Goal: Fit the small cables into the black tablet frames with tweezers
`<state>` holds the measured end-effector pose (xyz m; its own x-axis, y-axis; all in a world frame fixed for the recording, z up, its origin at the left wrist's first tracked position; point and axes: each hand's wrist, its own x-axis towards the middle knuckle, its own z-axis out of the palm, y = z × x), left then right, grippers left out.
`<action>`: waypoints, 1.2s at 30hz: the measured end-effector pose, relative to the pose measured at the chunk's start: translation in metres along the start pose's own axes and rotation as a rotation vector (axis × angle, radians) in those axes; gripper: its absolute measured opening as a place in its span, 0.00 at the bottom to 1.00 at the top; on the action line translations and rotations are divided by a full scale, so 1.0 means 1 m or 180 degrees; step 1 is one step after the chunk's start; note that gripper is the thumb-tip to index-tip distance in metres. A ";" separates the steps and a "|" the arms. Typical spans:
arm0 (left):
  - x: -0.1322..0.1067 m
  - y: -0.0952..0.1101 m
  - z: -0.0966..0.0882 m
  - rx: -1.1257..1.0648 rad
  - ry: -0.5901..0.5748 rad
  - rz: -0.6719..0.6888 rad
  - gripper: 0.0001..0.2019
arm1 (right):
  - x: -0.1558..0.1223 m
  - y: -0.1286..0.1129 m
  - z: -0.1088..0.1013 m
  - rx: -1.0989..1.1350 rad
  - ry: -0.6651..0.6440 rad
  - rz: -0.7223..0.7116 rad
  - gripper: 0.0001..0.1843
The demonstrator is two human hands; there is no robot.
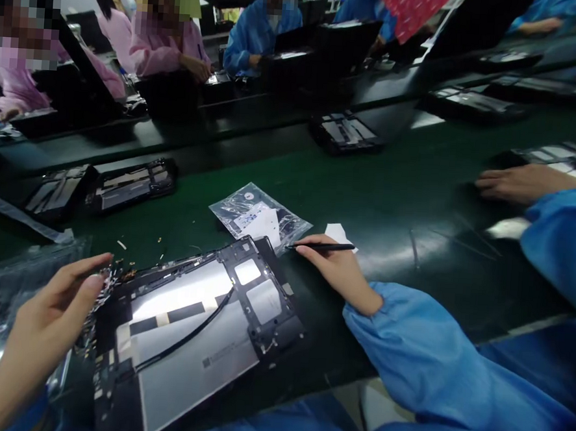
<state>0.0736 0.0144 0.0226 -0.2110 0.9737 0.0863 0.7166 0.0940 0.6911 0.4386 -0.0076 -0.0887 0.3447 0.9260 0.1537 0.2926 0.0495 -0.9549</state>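
An opened tablet back (pixel 188 326) with a silver panel and a black cable lies in front of me on the green belt (pixel 391 202). My left hand (pixel 50 318) rests at the tablet's left upper corner, fingers stretched, touching small parts there. My right hand (pixel 336 267) sits at the tablet's right, fingers closed on a thin black tool (pixel 322 247). The tool's tip points left at a clear plastic bag (pixel 258 217) holding a white piece.
More opened tablets (pixel 131 183) (pixel 346 133) lie farther along the belt. Another person's hand (pixel 519 184) and blue sleeve (pixel 567 239) are at the right. People in pink and blue coats sit across the belt. A small white paper (pixel 338 233) lies by my right hand.
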 end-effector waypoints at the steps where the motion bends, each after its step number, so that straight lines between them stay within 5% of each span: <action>1: -0.003 0.002 0.001 -0.0059 -0.0053 -0.0107 0.18 | 0.000 0.002 0.001 -0.0038 0.0000 -0.0029 0.10; 14: 0.003 -0.018 0.012 -0.0345 -0.0331 0.0147 0.22 | -0.003 0.003 0.002 -0.0165 0.0110 -0.0004 0.12; 20: -0.010 0.002 0.009 -0.0736 -0.0371 0.0421 0.15 | -0.009 -0.045 0.007 0.0391 -0.0066 0.0093 0.13; 24: -0.022 0.020 0.016 -0.1339 -0.1304 0.0934 0.13 | -0.008 -0.098 0.035 0.0963 -0.0947 0.0231 0.12; 27: -0.032 0.027 0.028 -0.1731 -0.1915 0.0823 0.17 | -0.006 -0.125 0.062 0.1135 -0.1936 0.0443 0.11; 31: -0.043 0.029 0.037 -0.1928 -0.2013 0.0359 0.12 | -0.005 -0.135 0.090 0.1502 -0.2489 0.1107 0.15; 36: -0.046 0.027 0.038 -0.2033 -0.1978 -0.0181 0.10 | -0.005 -0.131 0.103 0.1634 -0.2450 0.1839 0.19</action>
<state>0.1280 -0.0203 0.0096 0.2965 0.9253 -0.2365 0.1697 0.1926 0.9665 0.3064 0.0201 0.0094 -0.3923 0.8369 -0.3817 -0.2031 -0.4835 -0.8514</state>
